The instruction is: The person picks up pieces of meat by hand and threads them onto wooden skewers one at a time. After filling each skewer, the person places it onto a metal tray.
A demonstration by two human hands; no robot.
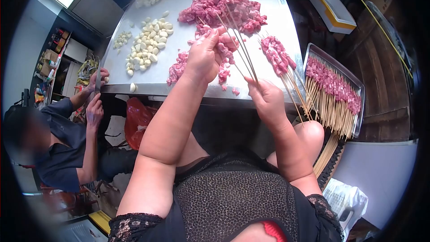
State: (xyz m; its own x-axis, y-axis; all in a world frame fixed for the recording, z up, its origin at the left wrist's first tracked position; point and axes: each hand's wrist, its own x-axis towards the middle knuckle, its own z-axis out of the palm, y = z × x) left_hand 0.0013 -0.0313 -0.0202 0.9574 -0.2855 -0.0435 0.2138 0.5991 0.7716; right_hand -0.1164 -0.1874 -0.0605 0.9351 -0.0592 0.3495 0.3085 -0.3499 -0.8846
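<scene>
My right hand [267,101] is closed around the lower ends of several thin bamboo skewers [244,47], whose tips point up and away over the table. My left hand [207,56] is closed, thumb against fingers, with pieces of pink raw meat [225,53] at its fingertips beside the skewers. Its palm hides part of what it grips. Beyond both hands lies a large heap of cut raw meat [226,9], and a smaller pile [178,68] sits left of my left wrist. Filled meat skewers [278,56] rest on the table's right side, their sticks over the edge.
Peeled garlic cloves [150,40] are spread on the metal table [121,69], left of the meat. A tray [361,107] at right holds rows of filled skewers. Bare bamboo sticks [326,154] lie below it. At left, a co-worker [67,139] holds a knife [98,78].
</scene>
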